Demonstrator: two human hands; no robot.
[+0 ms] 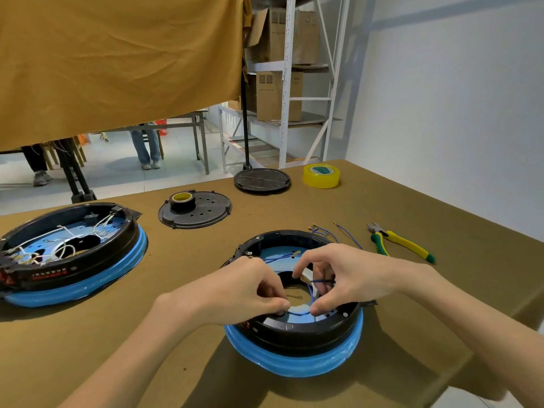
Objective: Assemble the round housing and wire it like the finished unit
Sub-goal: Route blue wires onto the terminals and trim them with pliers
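From the head view, you've got both hands down inside the round housing point(294, 322), which sits right in front of you on the brown-covered table point(412, 304), blue-wrapped rim underneath. Your left hand point(244, 293) pinches one end of a blue wire point(298, 313) at the near inner rim, fingers curled tight on it; your right hand point(344, 278) grips the same wire, thumb low and fingers hooked over its upper run. The wire sags in a loop between your hands.

Progress looks early to me. A second blue lead with a ring terminal point(290, 255) lies across the far side of the housing, and more loose blue leads point(326, 232) wait just beyond the rim, unfitted. Compare the finished unit point(70, 254) at far left: it carries a dense tangle of white wiring. You're well short of that.

Both black covers point(203, 214) lie off, well apart from the housing, one carrying a tape roll point(182, 200). The side cutters point(400, 241) rest untouched to the right, with yellow tape point(321, 176) at the far edge.
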